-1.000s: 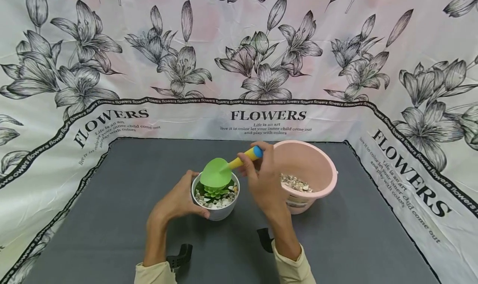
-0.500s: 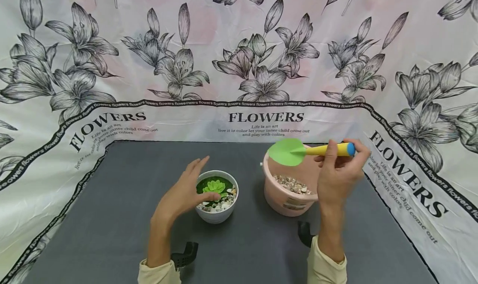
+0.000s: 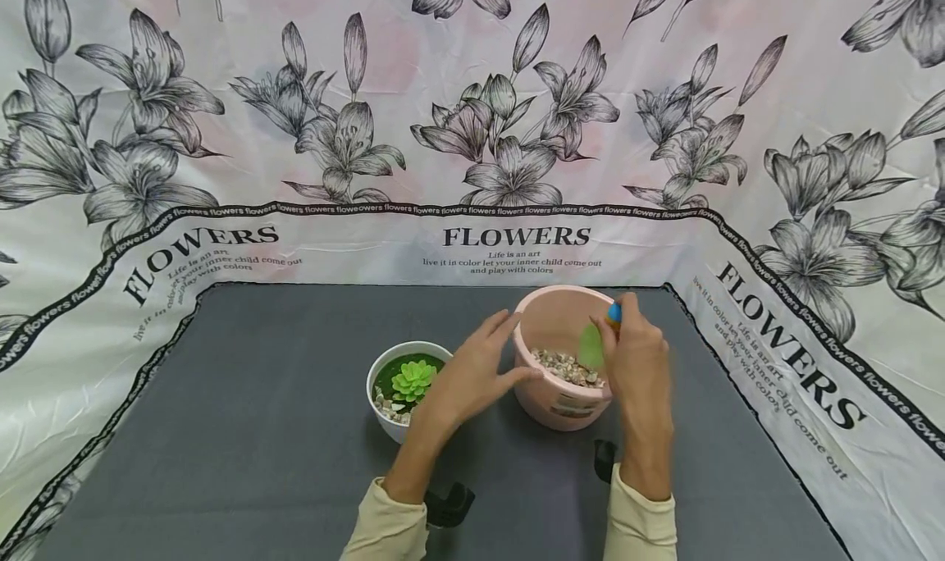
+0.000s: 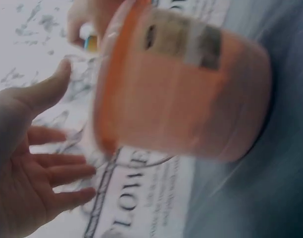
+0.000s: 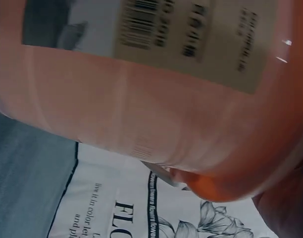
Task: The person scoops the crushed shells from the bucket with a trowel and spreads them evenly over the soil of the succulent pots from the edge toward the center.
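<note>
My right hand (image 3: 641, 372) grips the handle of a small trowel, its green blade (image 3: 590, 348) down inside a pink bucket (image 3: 548, 407). Pebbles (image 3: 555, 366) cover the bucket's bottom, and the blade's lower end is at them. My left hand (image 3: 472, 376) reaches toward the bucket's left rim with fingers spread, holding nothing. In the left wrist view a gap shows between those fingers and the bucket wall (image 4: 181, 109). Left of the bucket stands a white pot (image 3: 385, 421) with a green succulent (image 3: 413, 379) and pebbles, its right side partly hidden behind my left hand.
A grey cloth (image 3: 280, 413) covers the table. White fabric with printed flowers (image 3: 509, 134) rises behind and along both sides. A label (image 5: 191, 44) with a barcode is stuck on the bucket. Black straps (image 3: 450, 505) sit at both wrists.
My left hand has let go of the white pot and moved right to the bucket. My right hand has swung the trowel from over the succulent, rightward, then down into the bucket.
</note>
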`<state>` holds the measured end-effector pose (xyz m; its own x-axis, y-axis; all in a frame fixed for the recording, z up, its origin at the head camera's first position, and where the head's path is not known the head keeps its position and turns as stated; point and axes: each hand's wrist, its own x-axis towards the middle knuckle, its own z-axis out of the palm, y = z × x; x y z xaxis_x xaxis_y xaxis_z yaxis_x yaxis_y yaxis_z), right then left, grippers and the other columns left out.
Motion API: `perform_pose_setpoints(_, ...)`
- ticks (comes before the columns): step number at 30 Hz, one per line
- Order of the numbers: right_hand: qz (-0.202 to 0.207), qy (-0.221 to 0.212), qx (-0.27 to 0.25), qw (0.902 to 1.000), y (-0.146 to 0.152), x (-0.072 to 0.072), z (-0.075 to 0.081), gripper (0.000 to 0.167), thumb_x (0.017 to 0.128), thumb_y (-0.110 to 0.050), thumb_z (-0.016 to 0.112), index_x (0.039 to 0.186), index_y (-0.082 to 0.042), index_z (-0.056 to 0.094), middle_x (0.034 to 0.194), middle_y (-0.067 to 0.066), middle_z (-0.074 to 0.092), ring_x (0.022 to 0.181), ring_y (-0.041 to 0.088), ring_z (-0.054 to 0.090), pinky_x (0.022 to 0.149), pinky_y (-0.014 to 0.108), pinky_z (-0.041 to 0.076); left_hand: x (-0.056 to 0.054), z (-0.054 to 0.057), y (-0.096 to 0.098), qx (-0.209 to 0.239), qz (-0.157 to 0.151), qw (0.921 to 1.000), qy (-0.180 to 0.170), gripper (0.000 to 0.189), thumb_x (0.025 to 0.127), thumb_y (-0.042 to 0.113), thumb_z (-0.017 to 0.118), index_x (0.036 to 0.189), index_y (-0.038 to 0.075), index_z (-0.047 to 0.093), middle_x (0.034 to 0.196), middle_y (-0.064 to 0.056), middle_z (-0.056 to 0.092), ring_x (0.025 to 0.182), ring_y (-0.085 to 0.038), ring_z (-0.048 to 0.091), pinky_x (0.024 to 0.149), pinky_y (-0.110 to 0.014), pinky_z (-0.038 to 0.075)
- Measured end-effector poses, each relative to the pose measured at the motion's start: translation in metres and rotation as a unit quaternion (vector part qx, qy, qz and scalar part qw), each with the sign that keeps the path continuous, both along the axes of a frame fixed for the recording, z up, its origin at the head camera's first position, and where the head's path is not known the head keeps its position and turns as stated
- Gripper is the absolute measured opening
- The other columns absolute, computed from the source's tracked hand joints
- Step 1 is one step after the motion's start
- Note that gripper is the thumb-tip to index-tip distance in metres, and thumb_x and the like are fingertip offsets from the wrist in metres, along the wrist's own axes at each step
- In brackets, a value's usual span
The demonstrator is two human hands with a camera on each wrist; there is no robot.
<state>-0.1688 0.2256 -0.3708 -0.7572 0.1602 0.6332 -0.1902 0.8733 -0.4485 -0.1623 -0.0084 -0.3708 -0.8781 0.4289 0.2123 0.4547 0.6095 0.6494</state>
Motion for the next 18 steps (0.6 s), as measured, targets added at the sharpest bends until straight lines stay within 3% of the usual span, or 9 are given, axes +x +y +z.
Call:
perform_pose_setpoints(5, -0.005, -0.045, -0.004, 0.9990, -0.004, -0.002, -0.005, 0.028, 0.101, -0.019, 0.070, 0.108, 0.001, 0.051, 0.078, 0.028, 0.067, 0.062, 0.051, 0.068, 0.051, 0.056, 0.054, 0.001, -0.012, 0.017, -0.016, 0.007, 0.9997, -0.019, 0.092, 0.098, 0.052, 0.067, 0.167, 0.010, 0.024, 0.175, -0.018, 0.019, 0.156, -0.041, 0.037, 0.120, -0.056, 0.043)
perform_pose_setpoints(11, -0.033, -0.061, -0.029, 0.9972, -0.009, -0.005, -0.001, 0.029, 0.102, -0.019, 0.069, 0.108, 0.001, 0.050, 0.078, 0.030, 0.067, 0.064, 0.053, 0.068, 0.053, 0.057, 0.053, 0.001, -0.017, 0.020, -0.030, 0.014, 0.9994, 0.007, 0.088, 0.098, 0.052, 0.068, 0.165, 0.009, 0.031, 0.175, -0.015, 0.021, 0.154, -0.038, 0.041, 0.119, -0.053, 0.046)
perform_pose_setpoints(18, -0.068, -0.117, -0.085, 0.9872, -0.016, -0.008, 0.001, 0.031, 0.104, -0.024, 0.065, 0.109, -0.001, 0.045, 0.075, 0.024, 0.062, 0.076, 0.055, 0.070, 0.055, 0.051, 0.050, 0.000, -0.018, 0.017, -0.022, 0.003, 0.9997, 0.004, 0.088, 0.098, 0.051, 0.069, 0.164, 0.007, 0.031, 0.175, -0.014, 0.021, 0.152, -0.036, 0.043, 0.118, -0.051, 0.047)
